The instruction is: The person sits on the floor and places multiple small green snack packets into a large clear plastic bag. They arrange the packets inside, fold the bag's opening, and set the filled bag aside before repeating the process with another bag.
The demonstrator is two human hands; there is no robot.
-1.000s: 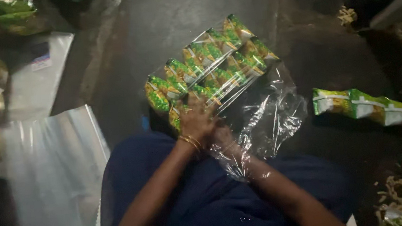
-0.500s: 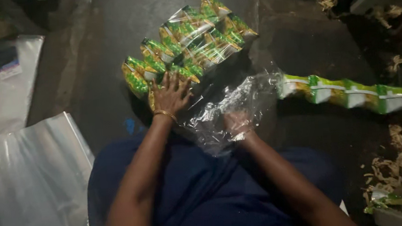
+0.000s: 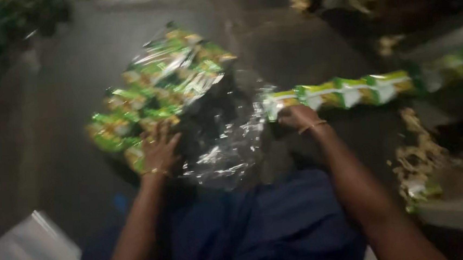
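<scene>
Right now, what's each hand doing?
Left hand: open, fingers spread flat on the bagged green packets.
Right hand: closed on the end of the packet strip.

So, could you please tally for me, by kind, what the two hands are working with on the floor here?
Green and yellow sachet strips: 1, gripped at its end by the right hand
Bundles of green and yellow sachets: 1, under the left hand
Clear plastic bags: 1, around the bundle
Total: 3. Motion blur hides single sachet counts.
</scene>
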